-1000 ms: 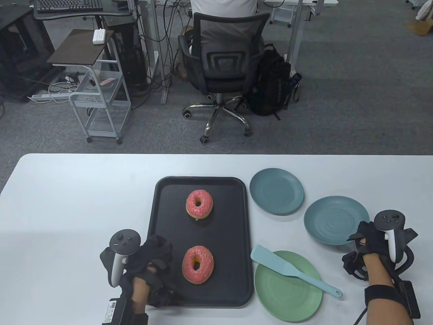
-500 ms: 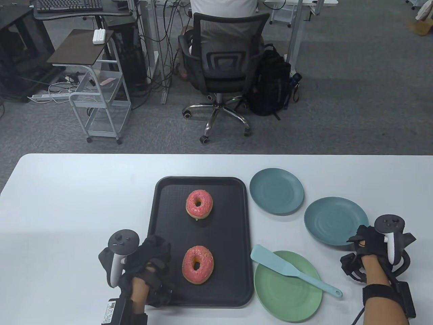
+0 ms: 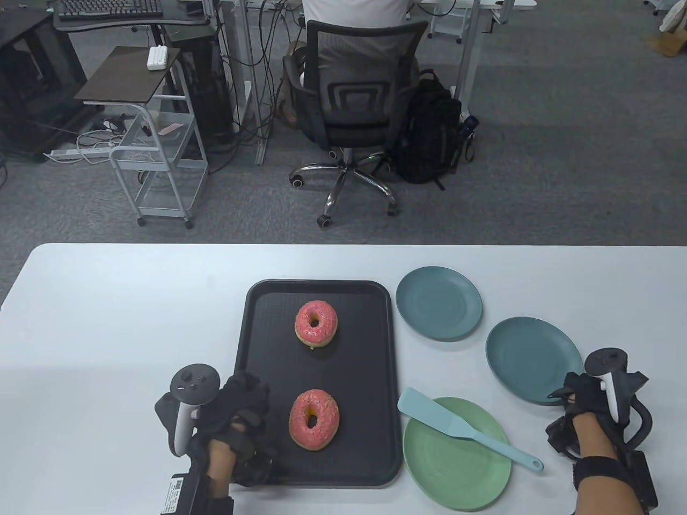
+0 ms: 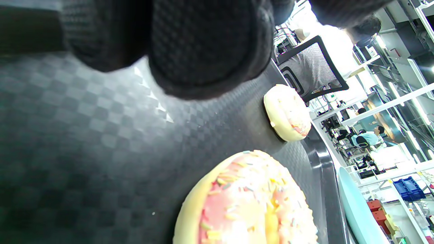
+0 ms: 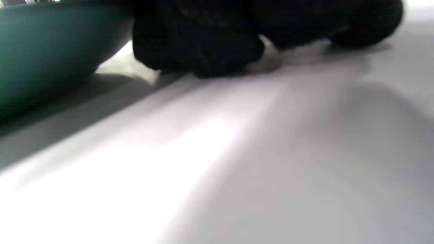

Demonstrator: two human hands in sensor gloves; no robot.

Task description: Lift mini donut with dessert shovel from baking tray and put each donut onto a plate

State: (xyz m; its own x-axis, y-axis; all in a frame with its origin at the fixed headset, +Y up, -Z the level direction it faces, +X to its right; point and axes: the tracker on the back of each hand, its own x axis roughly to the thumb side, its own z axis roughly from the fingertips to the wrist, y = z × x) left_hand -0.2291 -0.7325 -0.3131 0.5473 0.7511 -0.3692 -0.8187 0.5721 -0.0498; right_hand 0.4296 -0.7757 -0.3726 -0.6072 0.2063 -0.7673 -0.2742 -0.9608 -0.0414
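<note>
Two pink-iced sprinkled donuts lie on the black baking tray (image 3: 365,375): one far (image 3: 316,322), one near (image 3: 314,419). My left hand (image 3: 244,399) rests on the tray's near-left corner, left of the near donut; in the left wrist view its fingertips (image 4: 203,51) press the tray (image 4: 84,142) beside that donut (image 4: 247,203). The pale blue dessert shovel (image 3: 456,426) lies untouched across the green plate (image 3: 445,477). My right hand (image 3: 577,394) pinches the near-right rim of a blue-grey plate (image 3: 528,357); the right wrist view shows curled fingers (image 5: 203,47) beside that plate (image 5: 44,51).
A second blue-grey plate (image 3: 439,303) sits right of the tray's far end. Beyond the white table's far edge (image 3: 343,245) stand an office chair (image 3: 354,107) with a seated person, a backpack and a small cart.
My right hand has drawn back toward the near edge, and the blue-grey plate it holds has shifted slightly nearer with it. The left hand, tray, donuts and shovel have stayed put.
</note>
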